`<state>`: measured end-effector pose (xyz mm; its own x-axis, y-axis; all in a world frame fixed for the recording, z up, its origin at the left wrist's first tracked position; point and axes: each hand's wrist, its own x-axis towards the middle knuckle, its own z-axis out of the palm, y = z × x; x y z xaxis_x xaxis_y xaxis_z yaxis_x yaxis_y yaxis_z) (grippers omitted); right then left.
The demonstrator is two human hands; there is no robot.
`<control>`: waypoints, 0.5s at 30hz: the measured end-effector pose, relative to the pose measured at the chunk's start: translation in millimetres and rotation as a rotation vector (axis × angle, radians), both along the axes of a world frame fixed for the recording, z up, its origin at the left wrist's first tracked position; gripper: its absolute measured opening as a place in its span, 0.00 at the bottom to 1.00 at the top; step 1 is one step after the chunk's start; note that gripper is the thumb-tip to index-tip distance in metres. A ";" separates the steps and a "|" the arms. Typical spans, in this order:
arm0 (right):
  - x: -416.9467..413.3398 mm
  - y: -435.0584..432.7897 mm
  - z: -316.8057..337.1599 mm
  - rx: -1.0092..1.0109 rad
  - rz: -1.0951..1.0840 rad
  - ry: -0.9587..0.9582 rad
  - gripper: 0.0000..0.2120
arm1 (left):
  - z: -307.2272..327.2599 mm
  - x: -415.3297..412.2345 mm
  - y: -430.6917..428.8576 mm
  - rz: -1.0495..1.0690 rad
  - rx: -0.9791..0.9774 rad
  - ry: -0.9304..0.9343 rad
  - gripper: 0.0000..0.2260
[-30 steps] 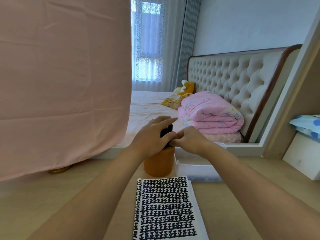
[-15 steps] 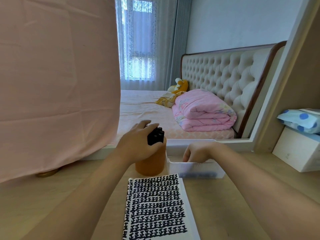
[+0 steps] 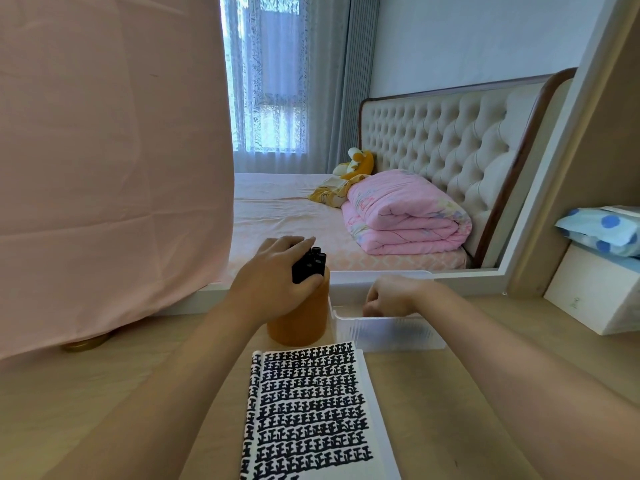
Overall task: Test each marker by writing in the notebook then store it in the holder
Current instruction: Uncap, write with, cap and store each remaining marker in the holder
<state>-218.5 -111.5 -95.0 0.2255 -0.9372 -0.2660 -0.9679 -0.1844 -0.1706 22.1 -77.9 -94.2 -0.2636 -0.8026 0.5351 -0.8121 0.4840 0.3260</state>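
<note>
An orange cylindrical holder [image 3: 300,322] stands on the wooden desk beyond the notebook [image 3: 308,410], whose open page is filled with rows of black marker strokes. Several black markers [image 3: 309,264] stick up out of the holder. My left hand [image 3: 273,282] wraps around the holder's top, thumb against the marker bundle. My right hand [image 3: 391,296] reaches down into the clear plastic bin [image 3: 388,332] just right of the holder; its fingertips are hidden behind the bin's wall, so what they touch does not show.
A pink cloth [image 3: 104,150] hangs at the left, with a brass base [image 3: 85,342] under it. A mirror [image 3: 415,133] behind the desk shows a bed. At the right stand a white box [image 3: 595,292] and a blue dotted cloth [image 3: 602,230].
My right hand left the markers at the holder and dropped into the plastic bin. My left hand stayed on the holder's top. The view shifted slightly.
</note>
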 end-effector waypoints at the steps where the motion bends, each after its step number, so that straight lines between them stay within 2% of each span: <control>1: -0.4 0.2 0.4 0.013 -0.003 -0.023 0.14 | 0.1 -0.2 0.5 -0.012 0.000 0.001 0.30; 4: -2.2 -0.7 2.0 0.095 0.025 -0.021 0.12 | -1.0 1.9 1.4 -0.045 -0.001 0.023 0.29; 9: 1.1 -6.1 -7.8 -0.018 0.022 -0.008 0.06 | -2.3 0.8 0.7 -0.033 0.001 0.042 0.25; 12: 3.7 2.8 0.9 -0.137 0.053 -0.140 0.08 | -2.2 1.2 1.9 -0.010 0.011 0.014 0.26; 15: 6.5 21.0 15.5 -0.344 0.099 -0.312 0.05 | 3.0 3.3 5.0 0.047 0.027 -0.086 0.30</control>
